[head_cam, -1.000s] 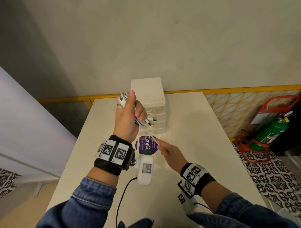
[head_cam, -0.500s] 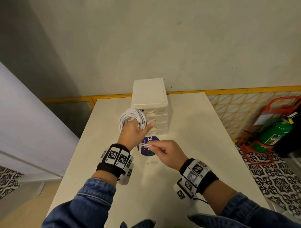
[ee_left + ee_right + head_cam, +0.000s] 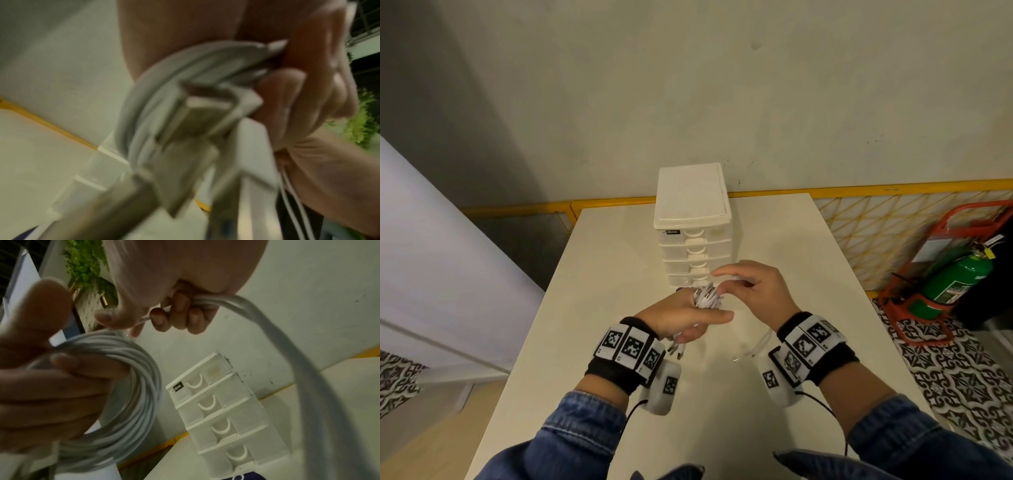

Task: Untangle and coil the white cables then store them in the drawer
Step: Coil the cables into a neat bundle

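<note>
Coiling the white cables above the table, just in front of the closed drawers.

The left hand curls its fingers round the round coil of thin white cables, serving as the spool; at its 2 o'clock the right hand pinches the loose white cable tail to feed another loop. The white plastic four-drawer box stands at 12 o'clock on the pale cream table, all drawers shut.

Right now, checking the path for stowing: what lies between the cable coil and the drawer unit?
Nothing; head view shows only bare table between coil and drawer unit.
</note>
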`<state>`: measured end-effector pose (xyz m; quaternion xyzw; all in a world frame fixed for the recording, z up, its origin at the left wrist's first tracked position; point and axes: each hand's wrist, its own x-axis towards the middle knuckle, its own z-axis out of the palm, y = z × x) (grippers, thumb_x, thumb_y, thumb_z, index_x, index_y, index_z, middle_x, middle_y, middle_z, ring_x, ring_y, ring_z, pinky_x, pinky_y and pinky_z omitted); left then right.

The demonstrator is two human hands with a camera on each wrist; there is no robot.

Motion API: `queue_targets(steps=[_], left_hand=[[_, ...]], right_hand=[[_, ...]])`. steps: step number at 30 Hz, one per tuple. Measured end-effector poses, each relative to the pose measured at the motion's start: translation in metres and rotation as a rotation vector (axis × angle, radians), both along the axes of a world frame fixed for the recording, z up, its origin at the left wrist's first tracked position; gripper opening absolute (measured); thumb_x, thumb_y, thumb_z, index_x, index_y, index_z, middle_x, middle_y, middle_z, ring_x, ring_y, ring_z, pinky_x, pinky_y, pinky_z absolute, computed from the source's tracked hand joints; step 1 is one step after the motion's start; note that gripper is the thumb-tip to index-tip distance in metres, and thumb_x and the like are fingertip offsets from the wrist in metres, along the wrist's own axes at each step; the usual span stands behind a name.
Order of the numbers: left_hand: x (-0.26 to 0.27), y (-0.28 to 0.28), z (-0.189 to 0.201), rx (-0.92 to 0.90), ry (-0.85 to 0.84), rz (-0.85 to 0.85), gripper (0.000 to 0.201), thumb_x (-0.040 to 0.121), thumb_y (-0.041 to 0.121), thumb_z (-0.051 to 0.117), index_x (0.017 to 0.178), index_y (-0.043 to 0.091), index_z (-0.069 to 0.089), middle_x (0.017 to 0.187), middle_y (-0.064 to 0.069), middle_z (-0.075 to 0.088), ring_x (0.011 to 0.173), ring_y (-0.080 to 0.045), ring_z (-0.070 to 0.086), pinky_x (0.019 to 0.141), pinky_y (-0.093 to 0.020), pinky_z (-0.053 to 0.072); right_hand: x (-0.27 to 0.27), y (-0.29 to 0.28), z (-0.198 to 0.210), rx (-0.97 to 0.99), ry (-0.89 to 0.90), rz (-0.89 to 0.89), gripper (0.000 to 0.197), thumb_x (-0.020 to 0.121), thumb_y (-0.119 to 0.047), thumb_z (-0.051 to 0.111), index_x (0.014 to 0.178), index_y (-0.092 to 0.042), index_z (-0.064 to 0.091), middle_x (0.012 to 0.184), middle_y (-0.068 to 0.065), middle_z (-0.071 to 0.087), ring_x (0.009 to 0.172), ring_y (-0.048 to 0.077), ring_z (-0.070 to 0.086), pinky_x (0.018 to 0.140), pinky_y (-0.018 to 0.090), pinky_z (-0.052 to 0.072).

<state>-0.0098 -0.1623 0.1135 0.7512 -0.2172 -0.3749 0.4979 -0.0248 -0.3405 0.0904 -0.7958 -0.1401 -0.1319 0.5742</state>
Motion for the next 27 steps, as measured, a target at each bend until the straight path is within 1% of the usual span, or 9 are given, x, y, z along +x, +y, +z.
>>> queue_targets(steps=[3,7,9,14,18,21,23,25,27], left_hand=[[0.001,-0.005,0.004,0.037,-0.025,0.017,0.043,0.087,0.022,0.062,0.046,0.021,0.048,0.032,-0.001,0.038,0.029,-0.015,0.029,0.039,-0.021,0.027],[-0.003,-0.009,0.010,-0.010,0.013,0.012,0.055,0.092,0.027,0.055,0.039,0.021,0.043,0.031,-0.001,0.035,0.029,-0.016,0.026,0.042,-0.026,0.023],[-0.004,-0.009,0.012,-0.062,0.049,0.023,0.057,0.094,0.026,0.052,0.038,0.021,0.045,0.030,0.002,0.033,0.028,-0.014,0.024,0.042,-0.028,0.018],[-0.003,-0.008,0.019,-0.304,0.132,-0.011,0.043,0.085,0.050,0.056,0.065,0.014,0.045,0.035,0.001,0.030,0.025,-0.011,0.021,0.035,-0.016,0.019],[-0.001,-0.008,0.019,-0.455,0.185,-0.071,0.051,0.081,0.058,0.058,0.070,0.011,0.043,0.036,0.003,0.032,0.024,-0.008,0.023,0.034,-0.011,0.023],[0.002,-0.007,0.024,-0.620,0.258,-0.103,0.046,0.083,0.056,0.056,0.069,0.014,0.048,0.036,0.008,0.037,0.024,-0.004,0.028,0.032,-0.011,0.022],[0.003,-0.006,0.027,-0.693,0.295,-0.103,0.045,0.083,0.055,0.056,0.068,0.014,0.049,0.036,0.010,0.040,0.024,-0.002,0.031,0.032,-0.012,0.020],[0.004,-0.006,0.027,-0.736,0.279,-0.075,0.044,0.085,0.050,0.058,0.063,0.013,0.049,0.034,0.011,0.041,0.024,-0.002,0.033,0.032,-0.017,0.017],[0.005,-0.006,0.025,-0.747,0.213,-0.035,0.054,0.087,0.041,0.059,0.048,0.008,0.041,0.030,0.009,0.038,0.023,-0.005,0.033,0.033,-0.020,0.018]], right_hand=[[0.001,-0.003,-0.003,-0.045,-0.092,0.008,0.023,0.082,-0.012,0.063,0.100,-0.022,0.072,0.070,-0.021,0.059,0.064,0.000,0.055,0.067,0.011,0.042],[-0.002,-0.005,-0.005,-0.066,-0.126,0.003,0.028,0.087,-0.024,0.051,0.110,-0.028,0.066,0.074,-0.022,0.056,0.069,-0.001,0.054,0.071,0.009,0.040],[0.000,-0.005,-0.005,-0.080,-0.134,-0.003,0.026,0.089,-0.021,0.051,0.109,-0.024,0.067,0.075,-0.024,0.055,0.070,-0.002,0.052,0.071,0.008,0.038],[-0.001,-0.001,-0.006,0.070,-0.020,-0.020,0.024,0.092,-0.023,0.045,0.102,-0.024,0.066,0.097,-0.017,0.068,0.093,0.001,0.063,0.085,0.014,0.044],[-0.002,0.003,-0.005,0.106,0.041,-0.022,0.027,0.096,-0.010,0.039,0.106,-0.015,0.063,0.083,-0.028,0.067,0.076,-0.008,0.059,0.074,0.006,0.041],[-0.003,0.007,-0.008,0.222,0.145,-0.035,0.028,0.096,-0.020,0.039,0.103,-0.035,0.062,0.090,-0.020,0.070,0.086,-0.005,0.061,0.082,0.015,0.045],[-0.004,0.011,-0.005,0.314,0.214,-0.007,0.027,0.100,-0.018,0.035,0.107,-0.025,0.060,0.080,-0.019,0.069,0.075,-0.006,0.060,0.073,0.012,0.044],[-0.006,0.016,0.003,0.368,0.254,0.032,0.030,0.101,-0.016,0.026,0.106,-0.008,0.055,0.058,-0.018,0.062,0.054,-0.006,0.053,0.055,0.009,0.040],[-0.008,0.020,0.007,0.401,0.262,0.058,0.042,0.096,-0.037,0.024,0.088,-0.011,0.057,0.047,-0.011,0.051,0.045,0.000,0.040,0.048,0.014,0.033]])
